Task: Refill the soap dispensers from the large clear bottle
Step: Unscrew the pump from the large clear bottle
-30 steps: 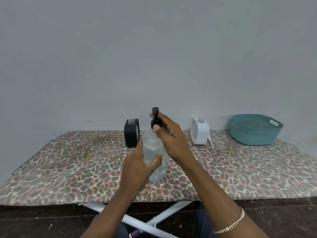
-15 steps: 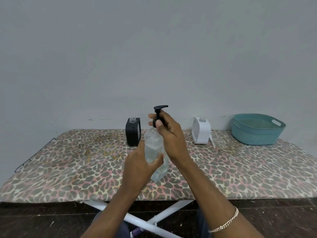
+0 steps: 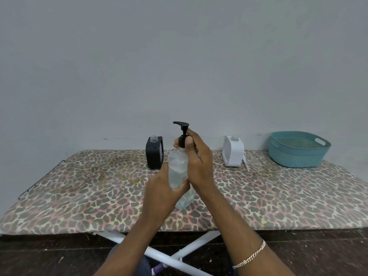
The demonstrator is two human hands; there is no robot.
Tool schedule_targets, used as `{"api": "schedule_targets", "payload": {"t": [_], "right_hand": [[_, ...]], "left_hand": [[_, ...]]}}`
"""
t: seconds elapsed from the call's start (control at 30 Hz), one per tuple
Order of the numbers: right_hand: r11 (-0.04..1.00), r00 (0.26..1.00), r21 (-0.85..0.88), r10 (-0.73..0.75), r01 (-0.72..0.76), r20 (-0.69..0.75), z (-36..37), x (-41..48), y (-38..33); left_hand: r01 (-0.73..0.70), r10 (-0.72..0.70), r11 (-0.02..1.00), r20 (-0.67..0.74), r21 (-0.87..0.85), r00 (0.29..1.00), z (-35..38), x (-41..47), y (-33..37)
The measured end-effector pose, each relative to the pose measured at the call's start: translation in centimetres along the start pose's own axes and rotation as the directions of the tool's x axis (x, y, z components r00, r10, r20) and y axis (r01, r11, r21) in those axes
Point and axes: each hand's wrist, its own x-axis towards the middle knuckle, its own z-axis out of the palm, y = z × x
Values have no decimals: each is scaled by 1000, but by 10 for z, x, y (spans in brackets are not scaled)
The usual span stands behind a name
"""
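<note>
One large clear bottle (image 3: pixel 177 166) with black pump (image 3: pixel 181 128), held between my two hands over leopard-print board (image 3: pixel 79 186). My left hand (image 3: pixel 161 188) gripped bottle body from 7 o'clock. My right hand (image 3: pixel 197 162) pinched pump collar. Two dispensers, necks uncapped: black dispenser (image 3: pixel 154 154) at bottle's 11 o'clock, white dispenser (image 3: pixel 233 152) at 2 o'clock. Teal basket (image 3: pixel 298 154) further out at 2 o'clock, perhaps two nested.

L hand (image 3: pixel 161 189) round clear bottle (image 3: pixel 177 168), R hand (image 3: pixel 198 163) on its pump (image 3: pixel 182 139); blk dispenser (image 3: pixel 154 155) + wht dispenser (image 3: pixel 233 153) behind.
</note>
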Motion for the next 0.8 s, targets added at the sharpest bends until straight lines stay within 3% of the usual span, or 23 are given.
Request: {"api": "schedule_targets", "payload": {"t": [0.2,0.4,0.53,0.7,0.8], "right_hand": [[984,999,-175,33,-37,-24,3,4,-5],[992,999,-115,-43,44,14,0,2,0],[1000,998,-4,-5,5,55,-7,-1,-2],[993,995,-117,45,-35,86,-8,4,-7],[995,996,-87,51,-45,69,-8,7,-7]], "left_hand": [[11,-11,1000,-5,20,1000,1,0,0],[3,-3,1000,-11,-1,1000,0,-1,2],[-11,11,1000,-21,11,1000,2,-1,0],[8,-8,999,-1,35,1000,1,-2,1],[10,-9,999,-2,34,1000,2,-1,0]]}}
